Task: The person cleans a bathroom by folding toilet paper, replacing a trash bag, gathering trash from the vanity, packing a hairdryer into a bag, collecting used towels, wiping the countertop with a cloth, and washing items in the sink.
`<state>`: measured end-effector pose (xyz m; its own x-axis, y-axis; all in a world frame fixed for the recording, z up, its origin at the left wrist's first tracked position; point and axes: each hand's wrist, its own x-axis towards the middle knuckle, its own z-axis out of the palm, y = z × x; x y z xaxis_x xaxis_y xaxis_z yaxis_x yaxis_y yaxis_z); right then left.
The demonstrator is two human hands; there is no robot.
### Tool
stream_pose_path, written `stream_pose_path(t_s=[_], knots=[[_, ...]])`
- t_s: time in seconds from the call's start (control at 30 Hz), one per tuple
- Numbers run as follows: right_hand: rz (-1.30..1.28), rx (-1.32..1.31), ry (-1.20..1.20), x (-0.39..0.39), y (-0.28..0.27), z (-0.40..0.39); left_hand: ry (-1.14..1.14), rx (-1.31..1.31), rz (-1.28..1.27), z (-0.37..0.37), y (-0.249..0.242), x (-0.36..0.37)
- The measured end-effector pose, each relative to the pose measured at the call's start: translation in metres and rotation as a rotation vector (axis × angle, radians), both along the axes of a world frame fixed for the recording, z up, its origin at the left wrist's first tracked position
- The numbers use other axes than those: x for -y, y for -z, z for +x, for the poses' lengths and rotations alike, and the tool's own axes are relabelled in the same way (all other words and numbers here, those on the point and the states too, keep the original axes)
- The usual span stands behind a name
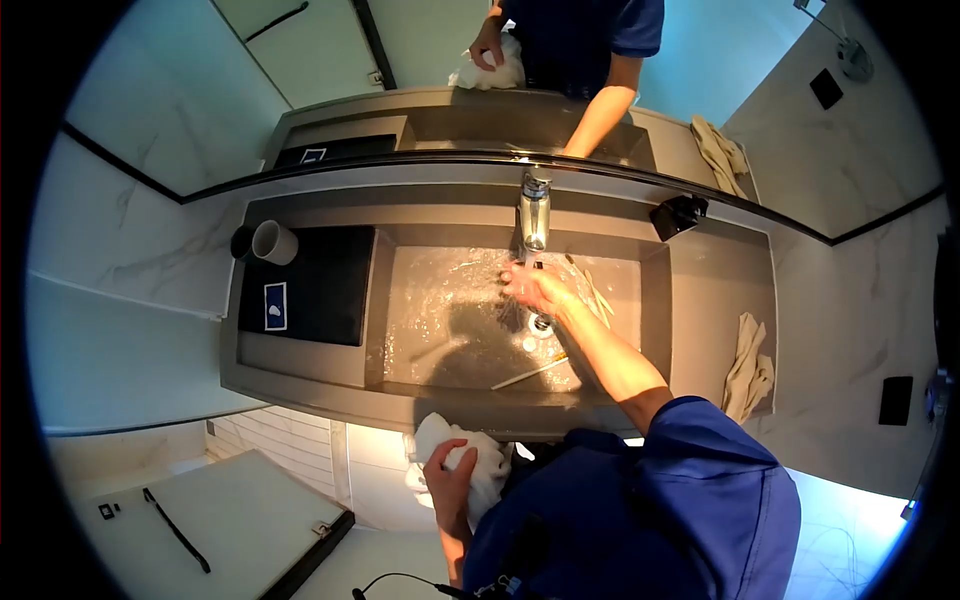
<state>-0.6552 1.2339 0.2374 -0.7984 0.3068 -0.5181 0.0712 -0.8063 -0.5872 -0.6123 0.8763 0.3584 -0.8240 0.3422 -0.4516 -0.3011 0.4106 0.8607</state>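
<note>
My left hand [452, 475] is closed on a bunched white cloth [485, 470], held low in front of the basin's near edge. Under the chrome faucet [535, 215], my right hand [538, 288] reaches into the sink [415, 360], its fingers apart in the running water. Shallow, rippling water covers the sink floor. A thin, light-coloured stick [530, 374] lies in the sink near the front, and slender sticks [597, 290] rest to the right of my right hand. Next to the wrist is a small chrome drain piece [541, 325], partly hidden.
On the left ledge, a grey cup [274, 243] and a dark cup [243, 243] stand by a black mat [330, 270] carrying a small blue card [276, 307]. A black box-like item [678, 216] sits back right. A beige cloth [749, 370] lies on the right counter. The mirror [400, 130] runs behind.
</note>
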Motion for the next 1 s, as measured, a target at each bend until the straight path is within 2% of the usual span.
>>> stream_pose_path(t_s=[0.07, 0.2, 0.27, 0.33, 0.43, 0.53, 0.6, 0.67, 0.73, 0.77, 0.8, 0.87, 0.93, 0.97, 1.0], knots=[[0.089, 0.007, -0.115, 0.006, -0.003, -0.008, -0.006, 0.003, 0.017, 0.0, -0.001, 0.001], [0.597, 0.101, -0.176, 0.007, -0.003, -0.025, -0.025, -0.007, 0.003, 0.003, 0.002, 0.002], [0.372, 0.032, -0.044, 0.01, -0.01, -0.017, -0.038, -0.011, -0.002, 0.005, 0.006, 0.004], [-0.192, -0.147, 0.063, -0.002, 0.023, -0.006, -0.052, -0.018, 0.024, 0.007, 0.015, 0.01], [-0.377, -0.232, 0.028, -0.005, 0.029, 0.008, -0.045, -0.043, 0.022, 0.005, 0.011, 0.01], [-0.004, -0.013, 0.064, 0.009, 0.005, -0.006, -0.036, -0.018, -0.006, 0.005, 0.008, 0.011], [0.345, -0.03, -0.009, 0.013, -0.013, -0.016, -0.026, 0.0, -0.009, 0.005, 0.007, 0.009], [0.854, 0.121, -0.148, 0.004, 0.001, -0.026, -0.034, 0.012, 0.017, 0.006, 0.008, 0.01], [0.645, 0.034, -0.064, 0.006, -0.005, -0.023, -0.003, -0.017, 0.011, 0.007, 0.012, 0.014], [0.351, 0.022, 0.014, 0.007, -0.002, -0.019, 0.003, -0.02, 0.014, 0.007, 0.012, 0.015], [0.178, 0.057, 0.045, 0.002, -0.008, -0.016, 0.006, -0.022, 0.015, 0.007, 0.012, 0.016], [-0.148, -0.169, 0.19, 0.0, 0.021, -0.015, -0.018, 0.029, 0.015, 0.008, 0.013, 0.016], [-0.239, -0.18, 0.005, 0.001, 0.007, -0.006, -0.019, 0.044, 0.028, 0.007, 0.01, 0.014], [-0.218, -0.085, 0.02, 0.008, -0.002, -0.011, -0.009, 0.032, 0.04, 0.006, 0.006, 0.013], [-0.082, -0.113, -0.016, 0.012, 0.0, -0.017, 0.002, 0.022, 0.051, 0.005, 0.005, 0.012]])
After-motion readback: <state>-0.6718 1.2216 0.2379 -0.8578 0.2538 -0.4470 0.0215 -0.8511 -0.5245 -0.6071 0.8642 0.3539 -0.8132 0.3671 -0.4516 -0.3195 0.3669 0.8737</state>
